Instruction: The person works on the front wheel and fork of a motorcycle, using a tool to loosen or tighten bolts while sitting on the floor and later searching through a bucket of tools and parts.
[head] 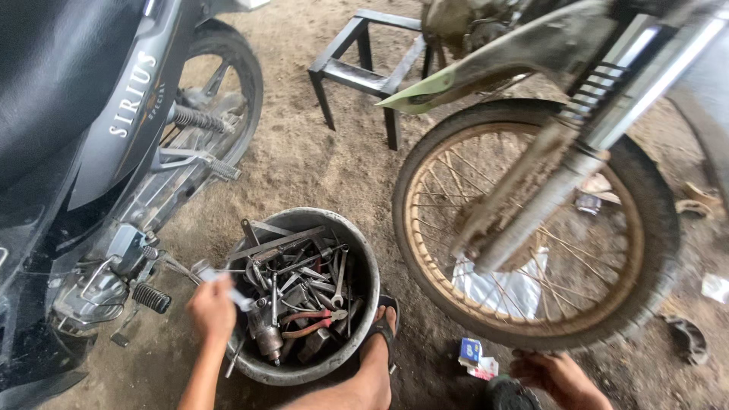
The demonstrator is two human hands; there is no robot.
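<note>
I observe my left hand (pixel 211 310) closed around a small metal wrench (pixel 225 285), held just over the left rim of the grey tool bucket (pixel 357 241). The bucket stands on the dirt floor (pixel 319 167), filled with spanners, red-handled pliers (pixel 315 322) and an impact tool. A foot in a sandal (pixel 378 338) rests against the bucket's right side. My right hand (pixel 553 376) rests on the ground below the spoked front wheel (pixel 531 228); I cannot tell whether it grips anything. A dark scooter (pixel 83 137) stands left.
</note>
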